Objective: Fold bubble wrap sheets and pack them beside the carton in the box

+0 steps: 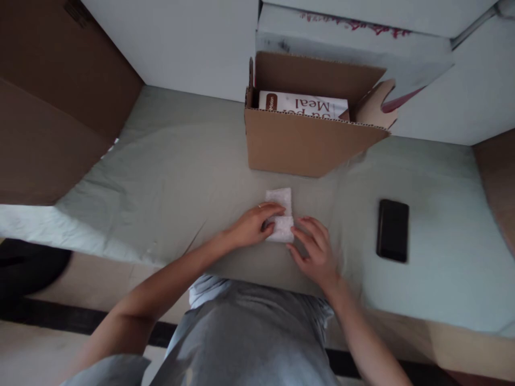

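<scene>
A small white padded sheet (281, 212) lies on the pale green cloth-covered table (169, 177), just in front of an open cardboard box (301, 142). My left hand (255, 225) rests on the sheet's left side with fingers curled over its edge. My right hand (316, 249) touches the sheet's lower right corner, fingers spread and slightly bent. The near end of the sheet looks folded over. Inside the box stands a white printed packet (301, 104).
A black phone (392, 230) lies flat on the cloth to the right. A large brown cardboard box (52, 102) stands at the far left. Another brown surface (499, 177) shows at the right edge. White walls and a white box rise behind.
</scene>
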`<action>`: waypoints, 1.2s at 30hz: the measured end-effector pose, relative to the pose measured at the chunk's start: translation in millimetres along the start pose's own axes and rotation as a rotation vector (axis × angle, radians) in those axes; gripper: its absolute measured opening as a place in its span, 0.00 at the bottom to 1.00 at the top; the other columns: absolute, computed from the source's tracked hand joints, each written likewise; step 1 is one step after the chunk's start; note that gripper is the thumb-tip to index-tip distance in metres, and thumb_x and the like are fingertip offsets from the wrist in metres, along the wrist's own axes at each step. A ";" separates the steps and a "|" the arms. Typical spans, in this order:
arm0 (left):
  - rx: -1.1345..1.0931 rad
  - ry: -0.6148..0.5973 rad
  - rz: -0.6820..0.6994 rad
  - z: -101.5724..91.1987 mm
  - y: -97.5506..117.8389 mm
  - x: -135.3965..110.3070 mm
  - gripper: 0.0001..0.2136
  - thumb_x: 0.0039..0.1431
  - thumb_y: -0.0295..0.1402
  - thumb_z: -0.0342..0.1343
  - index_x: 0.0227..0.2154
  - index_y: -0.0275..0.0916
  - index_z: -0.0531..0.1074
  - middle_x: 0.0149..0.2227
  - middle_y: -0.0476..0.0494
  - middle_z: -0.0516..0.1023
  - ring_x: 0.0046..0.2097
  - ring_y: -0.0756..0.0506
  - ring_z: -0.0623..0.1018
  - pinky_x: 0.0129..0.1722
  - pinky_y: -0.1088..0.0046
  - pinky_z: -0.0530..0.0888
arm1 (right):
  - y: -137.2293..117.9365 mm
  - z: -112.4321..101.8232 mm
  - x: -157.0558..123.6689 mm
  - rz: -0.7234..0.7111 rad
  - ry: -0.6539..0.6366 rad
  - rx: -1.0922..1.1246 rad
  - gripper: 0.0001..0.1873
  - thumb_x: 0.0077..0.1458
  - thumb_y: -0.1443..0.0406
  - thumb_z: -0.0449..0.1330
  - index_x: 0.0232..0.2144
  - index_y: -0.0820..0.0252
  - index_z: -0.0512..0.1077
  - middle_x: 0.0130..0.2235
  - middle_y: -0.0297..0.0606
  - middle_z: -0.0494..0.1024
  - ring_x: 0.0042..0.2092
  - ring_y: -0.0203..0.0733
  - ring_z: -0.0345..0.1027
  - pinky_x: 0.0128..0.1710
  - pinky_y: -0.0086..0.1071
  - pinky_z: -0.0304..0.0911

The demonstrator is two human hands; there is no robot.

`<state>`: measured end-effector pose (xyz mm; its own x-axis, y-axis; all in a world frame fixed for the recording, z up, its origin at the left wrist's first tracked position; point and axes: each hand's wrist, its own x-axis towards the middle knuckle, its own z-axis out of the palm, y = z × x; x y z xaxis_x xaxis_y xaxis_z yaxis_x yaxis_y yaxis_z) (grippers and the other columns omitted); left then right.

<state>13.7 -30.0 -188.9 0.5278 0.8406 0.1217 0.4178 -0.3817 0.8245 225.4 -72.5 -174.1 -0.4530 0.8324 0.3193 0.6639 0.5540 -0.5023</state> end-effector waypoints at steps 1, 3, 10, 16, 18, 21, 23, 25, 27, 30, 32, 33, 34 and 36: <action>0.007 0.008 -0.010 0.1 0.0 1.2 0.21 0.53 0.22 0.49 0.52 0.34 0.66 0.51 0.36 0.72 0.55 0.44 0.70 0.55 0.61 0.68 | 0.5 0.6 -1.2 -0.046 -0.068 -0.028 0.22 0.56 0.66 0.56 0.54 0.51 0.63 0.55 0.43 0.68 0.60 0.51 0.56 0.55 0.51 0.59; 0.026 0.022 -0.029 0.0 0.5 4.1 0.22 0.52 0.22 0.50 0.52 0.35 0.66 0.51 0.36 0.72 0.54 0.44 0.71 0.54 0.61 0.70 | 2.2 5.9 -2.2 -0.054 -0.181 -0.086 0.24 0.56 0.68 0.54 0.56 0.52 0.61 0.59 0.42 0.66 0.63 0.52 0.51 0.57 0.52 0.57; 0.270 -0.025 0.098 -9.2 2.1 13.1 0.17 0.54 0.21 0.47 0.44 0.37 0.72 0.50 0.40 0.73 0.57 0.41 0.67 0.56 0.56 0.66 | 8.1 14.0 8.5 -0.035 -0.230 -0.025 0.23 0.53 0.71 0.52 0.51 0.56 0.66 0.50 0.42 0.73 0.58 0.51 0.58 0.56 0.52 0.58; 0.183 -0.052 0.067 -12.0 3.1 15.0 0.16 0.60 0.24 0.43 0.47 0.34 0.71 0.47 0.39 0.76 0.52 0.43 0.71 0.55 0.60 0.66 | 8.6 -9.5 20.1 0.018 -0.285 0.137 0.18 0.50 0.71 0.53 0.45 0.58 0.65 0.43 0.44 0.74 0.48 0.48 0.65 0.49 0.46 0.63; 0.089 -0.029 0.024 -12.3 5.6 15.5 0.16 0.64 0.29 0.40 0.49 0.34 0.69 0.46 0.38 0.76 0.51 0.43 0.72 0.54 0.61 0.68 | 11.3 -11.7 27.7 0.048 -0.284 0.167 0.15 0.51 0.69 0.52 0.43 0.59 0.65 0.40 0.44 0.73 0.45 0.47 0.66 0.46 0.44 0.64; 0.034 -0.012 -0.017 -13.4 8.7 15.3 0.17 0.65 0.37 0.42 0.51 0.35 0.68 0.46 0.37 0.76 0.51 0.42 0.73 0.55 0.59 0.66 | 15.1 -9.9 42.7 0.040 -0.291 0.165 0.13 0.53 0.68 0.51 0.42 0.58 0.66 0.40 0.43 0.72 0.44 0.47 0.65 0.46 0.44 0.64; 0.041 -0.004 -0.034 -13.6 8.6 13.6 0.17 0.64 0.39 0.45 0.51 0.36 0.67 0.47 0.39 0.76 0.50 0.42 0.73 0.59 0.56 0.61 | 16.3 -7.1 51.9 0.047 -0.266 0.121 0.13 0.55 0.67 0.51 0.43 0.56 0.67 0.42 0.43 0.71 0.48 0.48 0.62 0.49 0.46 0.62; 0.015 0.018 -0.038 -12.7 6.4 10.6 0.17 0.64 0.38 0.46 0.52 0.38 0.66 0.49 0.40 0.75 0.51 0.43 0.73 0.61 0.56 0.58 | 17.2 -3.4 58.5 0.069 -0.236 0.067 0.14 0.56 0.67 0.50 0.45 0.56 0.67 0.43 0.44 0.69 0.51 0.49 0.60 0.52 0.47 0.60; -0.036 0.067 -0.023 -10.3 2.7 7.8 0.18 0.63 0.37 0.48 0.53 0.37 0.64 0.52 0.38 0.72 0.54 0.43 0.71 0.60 0.58 0.61 | 18.5 1.1 61.9 0.093 -0.201 0.028 0.17 0.57 0.66 0.50 0.48 0.59 0.66 0.48 0.47 0.68 0.54 0.50 0.58 0.54 0.48 0.59; -0.076 0.195 -0.025 -3.7 -2.8 7.7 0.19 0.59 0.35 0.52 0.53 0.37 0.63 0.53 0.35 0.68 0.56 0.43 0.68 0.56 0.60 0.66 | 21.0 9.0 63.4 0.091 -0.167 0.006 0.22 0.58 0.66 0.49 0.54 0.66 0.61 0.55 0.53 0.63 0.59 0.52 0.53 0.58 0.50 0.54; -0.089 0.262 -0.027 0.9 -4.4 10.0 0.18 0.58 0.33 0.53 0.51 0.38 0.64 0.51 0.36 0.69 0.55 0.43 0.68 0.56 0.61 0.66 | 22.1 13.9 64.0 0.085 -0.190 0.026 0.22 0.60 0.67 0.46 0.56 0.67 0.60 0.55 0.52 0.65 0.59 0.50 0.54 0.58 0.48 0.54; -0.092 0.283 -0.034 2.4 -4.0 11.0 0.17 0.58 0.32 0.53 0.50 0.38 0.65 0.51 0.37 0.69 0.55 0.44 0.68 0.56 0.61 0.66 | 22.4 15.9 64.6 0.091 -0.205 0.032 0.22 0.61 0.67 0.45 0.56 0.65 0.61 0.53 0.51 0.68 0.57 0.50 0.57 0.57 0.47 0.56; -0.086 0.311 -0.047 2.9 -2.8 11.5 0.16 0.58 0.32 0.53 0.49 0.38 0.66 0.51 0.36 0.68 0.56 0.44 0.68 0.57 0.61 0.66 | 22.7 17.5 65.2 0.104 -0.215 0.030 0.21 0.61 0.67 0.45 0.55 0.64 0.62 0.51 0.50 0.70 0.55 0.49 0.59 0.56 0.47 0.57; -0.039 0.385 -0.128 0.4 2.2 9.7 0.15 0.57 0.33 0.53 0.47 0.36 0.67 0.51 0.35 0.67 0.56 0.43 0.68 0.56 0.61 0.66 | 23.5 19.0 66.2 0.137 -0.224 0.012 0.20 0.61 0.67 0.45 0.54 0.64 0.63 0.48 0.49 0.71 0.52 0.50 0.61 0.54 0.47 0.59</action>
<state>20.0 -22.9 -186.2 0.1544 0.9657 0.2090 0.4298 -0.2561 0.8659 199.7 -4.7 -180.1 -0.4806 0.8747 0.0626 0.7218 0.4351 -0.5383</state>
